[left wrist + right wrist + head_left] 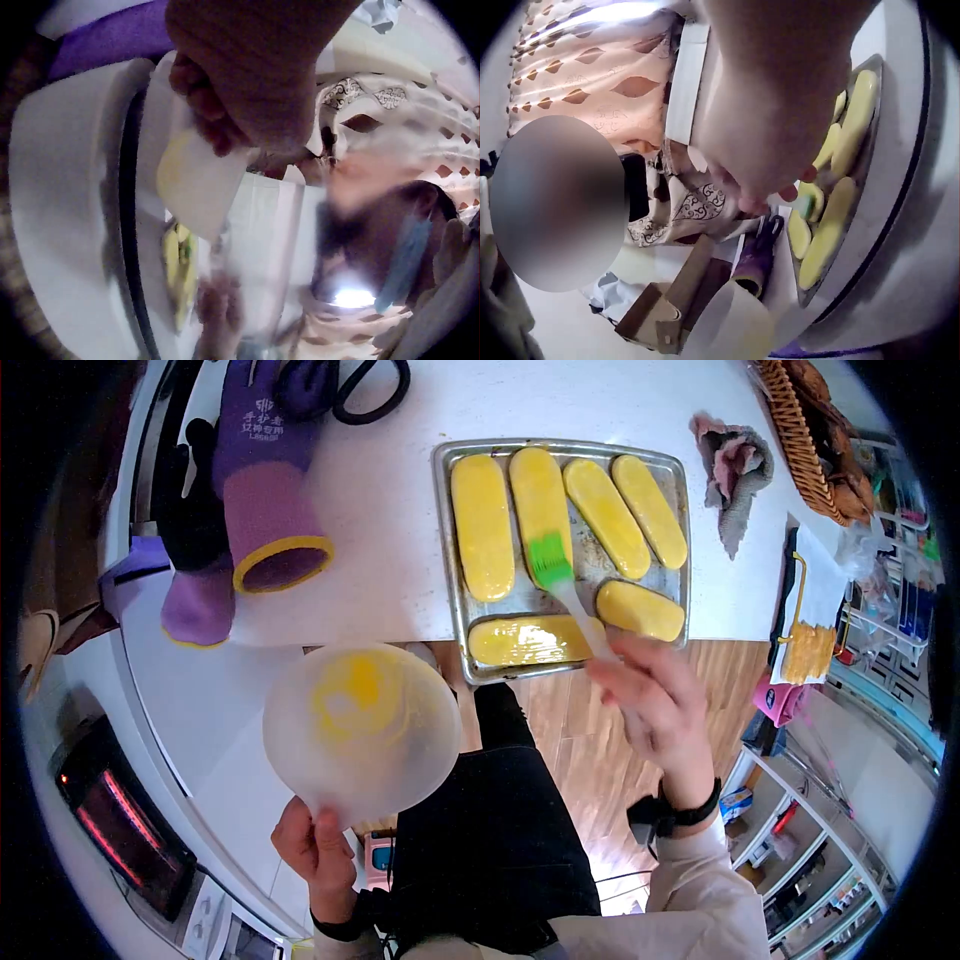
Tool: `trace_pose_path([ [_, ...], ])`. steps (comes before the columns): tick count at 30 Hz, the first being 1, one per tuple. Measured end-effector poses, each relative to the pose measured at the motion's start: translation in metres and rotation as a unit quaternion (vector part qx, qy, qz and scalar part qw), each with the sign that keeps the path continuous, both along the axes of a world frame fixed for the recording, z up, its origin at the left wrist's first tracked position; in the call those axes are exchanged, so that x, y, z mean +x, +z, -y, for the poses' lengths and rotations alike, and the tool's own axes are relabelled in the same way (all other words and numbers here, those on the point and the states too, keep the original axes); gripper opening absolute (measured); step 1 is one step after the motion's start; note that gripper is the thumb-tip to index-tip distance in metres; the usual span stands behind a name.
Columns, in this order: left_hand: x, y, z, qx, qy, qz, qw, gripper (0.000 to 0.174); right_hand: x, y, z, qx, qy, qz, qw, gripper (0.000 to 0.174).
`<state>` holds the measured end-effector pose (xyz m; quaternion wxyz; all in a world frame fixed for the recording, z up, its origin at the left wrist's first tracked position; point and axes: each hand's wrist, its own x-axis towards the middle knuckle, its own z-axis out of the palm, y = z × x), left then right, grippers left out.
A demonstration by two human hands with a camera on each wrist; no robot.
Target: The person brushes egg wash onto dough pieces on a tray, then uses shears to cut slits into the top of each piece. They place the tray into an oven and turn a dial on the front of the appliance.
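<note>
My left hand point(318, 850) grips the edge of a translucent white bowl point(395, 775), tilted so that the yellow liquid inside shows. With my right hand point(660, 695) I hold a pastry brush point(548, 563) by its pale handle. Its green bristles press on the lower part of the second long dough piece point(540, 490) from the left. Several flat, rounded yellow dough pieces lie on a metal baking tray point(590, 562). The front piece point(535, 640) looks glossy and wet, partly behind the brush handle. The right wrist view shows the dough pieces point(829, 232) beside the hand.
Purple work gloves point(270, 490) with yellow cuffs lie at the table's left. A crumpled grey cloth point(738, 470) is right of the tray, near a wicker basket point(800, 445). An oven with glowing red bars point(130, 820) stands low at left. The tray overhangs the table's front edge.
</note>
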<state>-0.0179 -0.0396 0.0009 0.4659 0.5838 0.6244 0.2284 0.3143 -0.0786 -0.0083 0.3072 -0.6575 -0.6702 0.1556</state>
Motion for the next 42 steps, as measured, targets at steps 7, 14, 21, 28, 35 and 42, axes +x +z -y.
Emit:
trace_pose_path([
  [7, 0.004, -0.007, 0.004, -0.001, 0.008, 0.005, 1.0, 0.033, -0.006, 0.023, -0.019, 0.04, -0.088, -0.087, 0.992, 0.021],
  [14, 0.004, 0.0, -0.002, 0.041, 0.0, 0.0, 0.999, 0.033, -0.014, -0.013, -0.054, 0.055, 0.029, -0.02, 0.998, 0.027],
  [21, -0.017, -0.019, 0.001, 0.095, -0.013, 0.033, 0.995, 0.031, -0.03, 0.019, 0.024, -0.013, 0.027, -0.085, 0.996, 0.022],
  [28, 0.002, 0.027, -0.007, 0.048, -0.102, -0.054, 0.992, 0.02, -0.062, 0.063, 0.036, 0.152, -0.117, -0.519, 0.833, 0.019],
  [35, 0.019, 0.062, 0.014, 0.088, -0.165, -0.025, 0.982, 0.015, -0.034, 0.08, 0.042, 0.127, -0.059, -0.08, 0.987, 0.021],
  [42, 0.031, 0.066, 0.039, 0.067, -0.137, -0.051, 0.987, 0.017, 0.006, 0.008, -0.009, 0.099, -0.034, -0.007, 0.994, 0.026],
])
